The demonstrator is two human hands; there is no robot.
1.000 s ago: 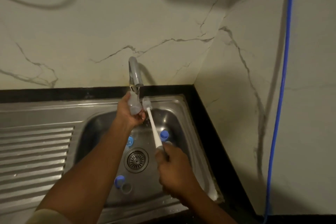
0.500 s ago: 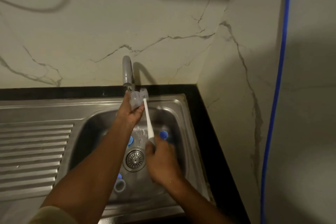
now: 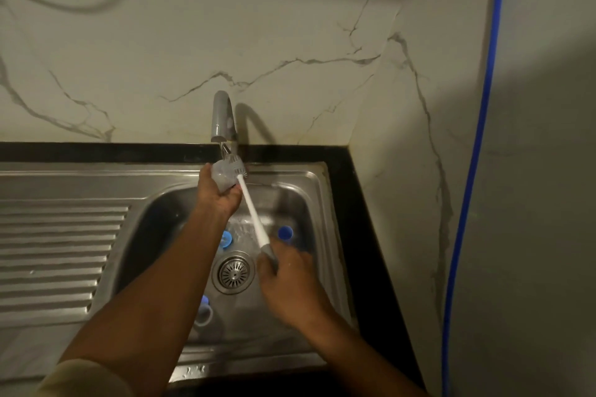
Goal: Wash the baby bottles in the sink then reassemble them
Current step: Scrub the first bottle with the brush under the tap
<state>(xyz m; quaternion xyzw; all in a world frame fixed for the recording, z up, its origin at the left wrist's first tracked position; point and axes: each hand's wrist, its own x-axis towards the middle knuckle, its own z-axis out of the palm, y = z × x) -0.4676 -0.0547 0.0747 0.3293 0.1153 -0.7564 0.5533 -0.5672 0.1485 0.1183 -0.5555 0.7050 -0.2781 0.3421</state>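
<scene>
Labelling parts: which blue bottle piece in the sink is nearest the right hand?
The round blue plastic cap right of the white brush handle; both others lie beside the left forearm.

Left of the drain [image 3: 234,273], the left forearm [image 3: 161,293] half covers a blue cap [image 3: 226,238] and a blue ring [image 3: 206,309]. Right of it, the blurred right grip [image 3: 290,287] hides the brush [image 3: 251,209] handle's end.

Brush [image 3: 253,216] head moved up onto the clear bottle [image 3: 221,178] beneath the tap [image 3: 221,116]; right hand [image 3: 290,287] shifted toward the drain [image 3: 233,272].
</scene>
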